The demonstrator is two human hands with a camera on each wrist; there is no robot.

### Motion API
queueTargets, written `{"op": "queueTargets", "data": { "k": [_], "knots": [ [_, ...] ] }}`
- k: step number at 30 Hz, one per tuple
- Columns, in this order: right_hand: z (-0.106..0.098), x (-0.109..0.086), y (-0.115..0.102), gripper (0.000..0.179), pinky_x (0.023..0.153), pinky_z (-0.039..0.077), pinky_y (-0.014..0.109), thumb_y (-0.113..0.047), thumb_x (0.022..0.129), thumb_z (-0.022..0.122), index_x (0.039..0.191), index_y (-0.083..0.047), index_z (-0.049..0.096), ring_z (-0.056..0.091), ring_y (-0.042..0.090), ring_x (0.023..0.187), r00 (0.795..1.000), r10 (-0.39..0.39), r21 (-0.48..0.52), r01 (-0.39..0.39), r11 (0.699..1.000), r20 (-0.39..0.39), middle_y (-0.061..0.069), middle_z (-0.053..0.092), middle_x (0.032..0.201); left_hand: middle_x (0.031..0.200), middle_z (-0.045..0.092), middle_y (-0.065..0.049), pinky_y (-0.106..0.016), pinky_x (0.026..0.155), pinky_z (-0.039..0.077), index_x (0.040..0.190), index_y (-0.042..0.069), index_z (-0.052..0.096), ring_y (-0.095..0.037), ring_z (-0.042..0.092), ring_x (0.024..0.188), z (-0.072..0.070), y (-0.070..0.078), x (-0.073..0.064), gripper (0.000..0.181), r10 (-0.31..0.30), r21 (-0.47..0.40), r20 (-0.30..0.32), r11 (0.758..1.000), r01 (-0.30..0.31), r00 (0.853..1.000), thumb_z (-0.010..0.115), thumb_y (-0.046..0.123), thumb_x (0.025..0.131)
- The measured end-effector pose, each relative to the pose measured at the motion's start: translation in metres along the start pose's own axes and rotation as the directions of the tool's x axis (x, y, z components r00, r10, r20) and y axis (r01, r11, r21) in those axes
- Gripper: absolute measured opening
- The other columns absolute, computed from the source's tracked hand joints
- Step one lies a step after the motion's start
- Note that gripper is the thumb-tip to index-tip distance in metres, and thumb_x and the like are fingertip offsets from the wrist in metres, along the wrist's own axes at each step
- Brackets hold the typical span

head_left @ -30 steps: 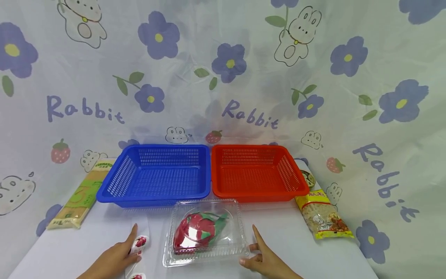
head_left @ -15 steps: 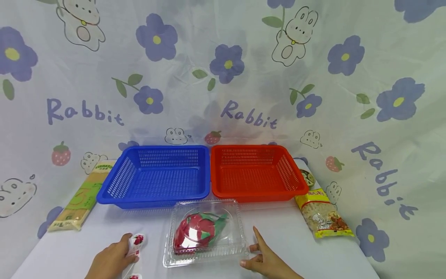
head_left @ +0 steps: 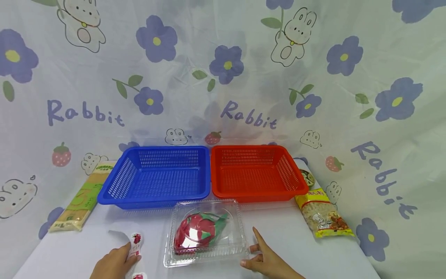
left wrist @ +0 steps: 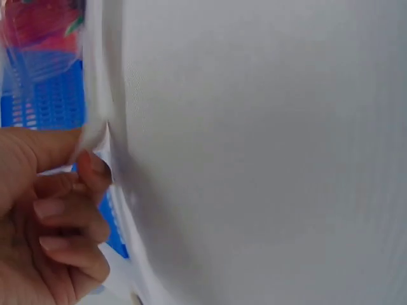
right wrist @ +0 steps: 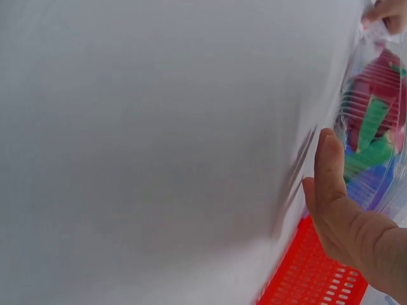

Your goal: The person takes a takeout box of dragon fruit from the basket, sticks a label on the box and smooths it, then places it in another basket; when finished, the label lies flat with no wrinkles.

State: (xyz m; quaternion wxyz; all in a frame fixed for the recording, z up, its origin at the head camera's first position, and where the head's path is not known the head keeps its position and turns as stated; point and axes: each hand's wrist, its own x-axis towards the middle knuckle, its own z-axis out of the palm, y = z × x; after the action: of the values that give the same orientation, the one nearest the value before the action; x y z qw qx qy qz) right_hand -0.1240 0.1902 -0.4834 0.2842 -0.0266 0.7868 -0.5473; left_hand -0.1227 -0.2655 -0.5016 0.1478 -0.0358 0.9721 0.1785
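Backdrop (head_left: 195, 93): a printed cloth hangs behind the white table (head_left: 289, 228). Blue basket (head_left: 153, 202): at the rear, left of and against the red basket (head_left: 261, 196). Clear container (head_left: 232, 238): lidded, positioned in front of both baskets, between the hands. Long pack (head_left: 81, 197): lies slantwise along the left side of the blue basket. Yellow bag (head_left: 322, 217): lies right of the red basket. Right hand (head_left: 266, 261): grip released, index finger extended, fingertips at the container's right edge; contact cannot be confirmed. Left hand (head_left: 112, 264): grip pinching the sticker strip between thumb and index finger. Dragon fruit (head_left: 195, 232): red and green, inside the container. Sticker strip (head_left: 134, 246): left of the container; a pale curl extends at its far end. Tin (head_left: 308, 178): beyond the yellow bag.
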Motion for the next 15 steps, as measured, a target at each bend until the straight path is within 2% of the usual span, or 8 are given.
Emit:
{"op": "queueTargets", "data": {
  "k": [3, 6, 8, 10, 11, 13, 15],
  "knots": [
    [-0.002, 0.000, -0.002, 0.109, 0.086, 0.056, 0.050, -0.040, 0.090, 0.073, 0.158, -0.003, -0.004, 0.061, 0.021, 0.092, 1.000, -0.005, -0.028, 0.005, 1.000, -0.003, 0.017, 0.052, 0.122, 0.074, 0.055, -0.002, -0.039, 0.063, 0.046, 0.089, 0.003, 0.056, -0.019, 0.053, 0.070, -0.003, 0.004, -0.003, 0.032, 0.022, -0.134, -0.005, 0.991, -0.022, 1.000, 0.071, 0.031, 0.090],
    [-0.007, -0.001, -0.006, 0.111, 0.083, 0.055, 0.047, -0.040, 0.089, 0.074, 0.158, -0.003, -0.005, 0.062, 0.021, 0.092, 0.999, -0.035, -0.064, 0.034, 0.997, -0.018, 0.017, 0.053, 0.122, 0.073, 0.051, 0.001, -0.029, 0.062, 0.039, 0.087, 0.006, 0.050, -0.012, 0.046, 0.068, -0.010, 0.008, -0.007, 0.030, 0.065, -0.313, -0.013, 0.948, -0.066, 0.998, 0.070, 0.028, 0.092],
    [-0.011, -0.002, -0.010, 0.111, 0.080, 0.055, 0.046, -0.041, 0.088, 0.074, 0.158, -0.003, -0.004, 0.063, 0.021, 0.093, 0.997, -0.061, -0.104, 0.055, 0.993, -0.056, 0.019, 0.054, 0.122, 0.078, 0.058, 0.001, -0.025, 0.063, 0.042, 0.098, -0.003, 0.054, -0.011, 0.050, 0.071, -0.020, 0.012, -0.012, 0.035, 0.079, -0.427, 0.011, 0.902, -0.066, 0.997, 0.068, 0.029, 0.094],
    [-0.015, -0.003, -0.016, 0.112, 0.077, 0.055, 0.044, -0.041, 0.087, 0.075, 0.158, -0.005, -0.003, 0.063, 0.022, 0.094, 0.990, -0.092, -0.140, 0.076, 0.987, -0.109, 0.021, 0.054, 0.124, 0.085, 0.065, -0.002, -0.023, 0.065, 0.046, 0.117, -0.012, 0.052, -0.010, 0.055, 0.074, -0.031, 0.016, -0.017, 0.047, 0.114, -0.519, 0.039, 0.851, -0.078, 0.993, 0.064, 0.029, 0.097],
    [-0.017, -0.004, -0.019, 0.113, 0.076, 0.056, 0.044, -0.041, 0.086, 0.076, 0.158, -0.005, -0.002, 0.063, 0.022, 0.094, 0.985, -0.100, -0.158, 0.077, 0.984, -0.143, 0.022, 0.053, 0.125, 0.088, 0.067, -0.003, -0.023, 0.066, 0.047, 0.126, -0.015, 0.047, -0.010, 0.056, 0.075, -0.037, 0.020, -0.020, 0.055, 0.117, -0.549, 0.053, 0.833, -0.069, 0.992, 0.063, 0.030, 0.098],
    [-0.020, -0.006, -0.029, 0.114, 0.076, 0.056, 0.043, -0.042, 0.084, 0.078, 0.159, -0.006, 0.001, 0.064, 0.022, 0.096, 0.967, -0.124, -0.205, 0.078, 0.976, -0.224, 0.023, 0.054, 0.128, 0.092, 0.069, -0.006, -0.025, 0.067, 0.051, 0.141, -0.018, 0.033, -0.011, 0.059, 0.077, -0.048, 0.027, -0.027, 0.070, 0.161, -0.609, 0.074, 0.788, -0.084, 0.984, 0.062, 0.030, 0.099],
    [-0.022, -0.007, -0.040, 0.114, 0.078, 0.057, 0.042, -0.042, 0.082, 0.080, 0.160, -0.008, 0.003, 0.065, 0.022, 0.097, 0.943, -0.172, -0.253, 0.099, 0.963, -0.286, 0.023, 0.053, 0.131, 0.091, 0.070, -0.008, -0.025, 0.065, 0.051, 0.145, -0.017, 0.027, -0.009, 0.060, 0.074, -0.057, 0.034, -0.035, 0.071, 0.229, -0.650, 0.067, 0.749, -0.132, 0.971, 0.061, 0.026, 0.100]
  ]
}}
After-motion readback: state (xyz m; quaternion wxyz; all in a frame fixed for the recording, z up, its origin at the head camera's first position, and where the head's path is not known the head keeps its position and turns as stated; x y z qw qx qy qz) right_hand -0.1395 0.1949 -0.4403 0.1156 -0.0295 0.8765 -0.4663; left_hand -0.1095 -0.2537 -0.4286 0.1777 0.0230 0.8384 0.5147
